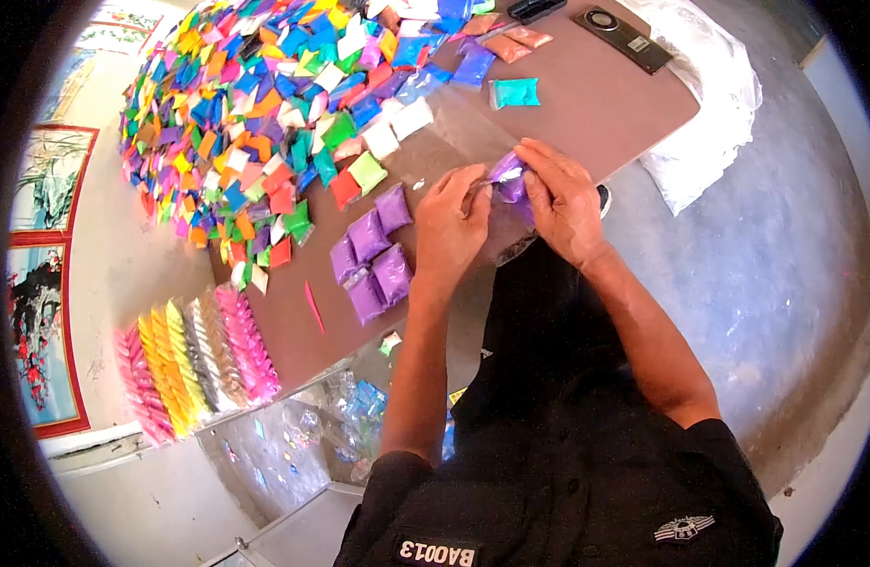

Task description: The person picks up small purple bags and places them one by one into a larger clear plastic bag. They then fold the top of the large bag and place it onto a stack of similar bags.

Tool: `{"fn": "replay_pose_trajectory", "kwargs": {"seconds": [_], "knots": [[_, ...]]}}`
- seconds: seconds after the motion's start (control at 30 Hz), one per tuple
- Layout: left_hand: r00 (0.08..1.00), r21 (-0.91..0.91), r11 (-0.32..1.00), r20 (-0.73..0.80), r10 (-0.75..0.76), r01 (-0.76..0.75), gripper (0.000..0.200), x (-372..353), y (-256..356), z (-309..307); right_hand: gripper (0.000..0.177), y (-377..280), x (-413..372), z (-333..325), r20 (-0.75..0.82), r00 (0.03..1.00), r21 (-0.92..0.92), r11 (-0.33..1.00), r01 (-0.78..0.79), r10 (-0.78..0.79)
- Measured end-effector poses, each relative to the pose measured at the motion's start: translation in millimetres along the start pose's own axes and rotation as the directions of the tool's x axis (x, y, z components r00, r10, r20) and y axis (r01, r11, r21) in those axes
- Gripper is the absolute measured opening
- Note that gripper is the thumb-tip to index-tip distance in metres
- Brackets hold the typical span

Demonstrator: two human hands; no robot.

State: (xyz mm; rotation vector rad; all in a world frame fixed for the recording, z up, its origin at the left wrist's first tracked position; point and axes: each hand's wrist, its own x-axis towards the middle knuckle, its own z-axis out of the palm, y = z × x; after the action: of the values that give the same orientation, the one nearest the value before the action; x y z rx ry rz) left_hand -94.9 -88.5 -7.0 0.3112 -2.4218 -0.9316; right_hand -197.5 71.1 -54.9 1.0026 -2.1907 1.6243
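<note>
Both hands meet at the table's near edge around a shiny purple packet point(511, 177). My right hand point(565, 200) has its fingers and thumb closed on the packet from the right. With thumb and fingertips pinched, my left hand point(454, 217) grips the packet's left edge, where clear film shows. A transparent plastic bag point(461, 132) stretches over the table just beyond my fingers. Left of my left hand, several purple packets point(367, 236) lie grouped flat on the brown table point(605, 113).
A large heap of multicoloured packets point(265, 113) covers the far left. Rows of bagged twisted packets point(199, 354) lie at the left edge, near a pink stick point(314, 307). A teal packet point(515, 93), a black phone-like device point(622, 38) and white plastic sheeting point(709, 104) are at the right.
</note>
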Motion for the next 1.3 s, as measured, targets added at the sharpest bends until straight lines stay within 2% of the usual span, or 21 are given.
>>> {"fn": "replay_pose_trajectory", "kwargs": {"seconds": [0.07,0.13,0.17,0.2,0.27,0.3,0.37,0.4,0.5,0.73,1.03,1.17,1.27,1.3], "knots": [[0.999,0.033,0.999,-0.05,0.008,-0.007,0.028,-8,5,-12,0.032,-1,0,-1,0.008,1.0,-0.006,1.0,-0.005,0.005],[0.973,0.082,0.97,-0.046,-0.225,0.228,0.027,-20,19,-40,0.032,-2,0,-1,0.004,1.0,-0.017,1.0,-0.007,0.007],[0.974,0.168,0.96,-0.087,-0.211,0.223,0.027,-27,18,-54,0.032,-3,0,-2,0.001,1.0,-0.016,1.0,-0.008,0.008],[0.973,0.171,0.96,-0.087,-0.212,0.224,0.027,-37,16,-67,0.032,-4,0,-2,-0.003,1.0,-0.015,1.0,-0.008,0.008],[0.949,0.332,0.894,-0.198,-0.245,0.3,0.029,-58,8,-88,0.032,-3,0,-1,-0.004,1.0,-0.016,1.0,-0.01,0.01],[0.947,0.335,0.891,-0.203,-0.248,0.305,0.029,-67,3,-93,0.032,-2,-1,-1,-0.004,1.0,-0.018,1.0,-0.01,0.01],[0.984,0.644,0.764,-0.157,0.081,0.04,0.041,-82,-7,-100,0.032,-2,-1,0,-0.004,1.0,-0.011,1.0,-0.013,0.013],[0.983,0.648,0.76,-0.166,0.076,0.051,0.041,-84,-3,-99,0.032,-2,-2,1,-0.007,1.0,-0.01,1.0,-0.018,0.018],[0.999,0.679,0.734,-0.011,-0.038,0.035,0.059,-81,4,-91,0.032,0,-2,0,0.017,1.0,-0.038,0.999,0.001,-0.001],[0.988,0.674,0.731,0.156,0.008,-0.112,0.05,-54,-30,-79,0.031,-2,-1,-1,0.039,0.999,-0.028,1.0,0.0,0.001],[0.997,0.724,0.69,0.068,-0.036,-0.024,0.034,-82,-85,-144,0.029,2,-2,3,0.023,1.0,-0.015,1.0,0.007,-0.007],[0.998,0.729,0.684,0.039,-0.058,0.011,0.035,-84,-79,-152,0.028,-2,1,2,0.043,0.999,0.056,0.998,-0.023,0.021],[0.998,0.719,0.694,-0.052,0.021,0.023,0.036,-90,-64,-162,0.029,3,0,1,0.051,0.999,0.026,1.0,-0.014,0.013],[0.983,0.687,0.718,-0.183,0.027,0.108,0.036,-97,-68,-171,0.029,3,1,2,0.05,0.999,0.054,0.998,-0.024,0.021]]}}
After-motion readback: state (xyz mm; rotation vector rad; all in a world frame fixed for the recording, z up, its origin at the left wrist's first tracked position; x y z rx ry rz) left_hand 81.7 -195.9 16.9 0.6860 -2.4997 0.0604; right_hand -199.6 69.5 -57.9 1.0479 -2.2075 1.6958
